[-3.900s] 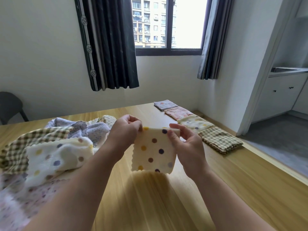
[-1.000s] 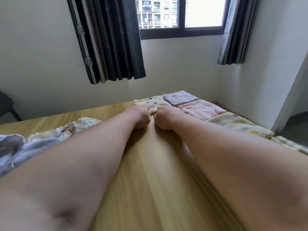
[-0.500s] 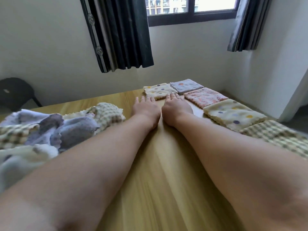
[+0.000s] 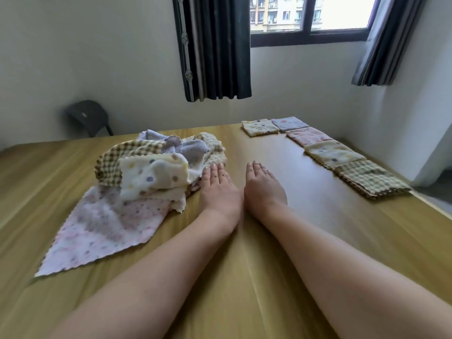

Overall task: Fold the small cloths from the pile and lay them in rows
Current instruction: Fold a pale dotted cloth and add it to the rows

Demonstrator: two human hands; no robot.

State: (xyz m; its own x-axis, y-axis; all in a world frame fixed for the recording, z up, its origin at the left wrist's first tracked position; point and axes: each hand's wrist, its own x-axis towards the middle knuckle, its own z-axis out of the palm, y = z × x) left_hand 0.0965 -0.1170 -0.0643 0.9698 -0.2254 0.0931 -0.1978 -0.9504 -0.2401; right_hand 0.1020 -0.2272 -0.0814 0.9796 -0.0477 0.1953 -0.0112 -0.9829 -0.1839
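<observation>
Both hands lie flat, palms down, side by side on the light wooden table (image 4: 318,216), fingers straight and together, holding nothing. The left hand (image 4: 217,189) and the right hand (image 4: 263,189) almost meet at the thumbs.

Just left of the left hand sits the loose pile of unfolded small cloths (image 4: 156,167). A white dotted terry cloth (image 4: 151,177) lies on top and a brown checked cloth (image 4: 117,157) behind it. A pale pink dotted cloth (image 4: 105,228) spreads flat towards the left forearm. The left fingertips (image 4: 212,168) lie right at the pile's edge; whether they touch it cannot be told.

Ahead and right of the right hand, well apart from it, folded squares lie in a row. The brown checked folded square (image 4: 369,178) is nearest, then a cream dotted one (image 4: 332,154), a pink one (image 4: 308,136) and a lavender one (image 4: 289,123). A second cream dotted folded square (image 4: 259,127) lies beside the lavender, straight ahead of the right fingertips.
</observation>
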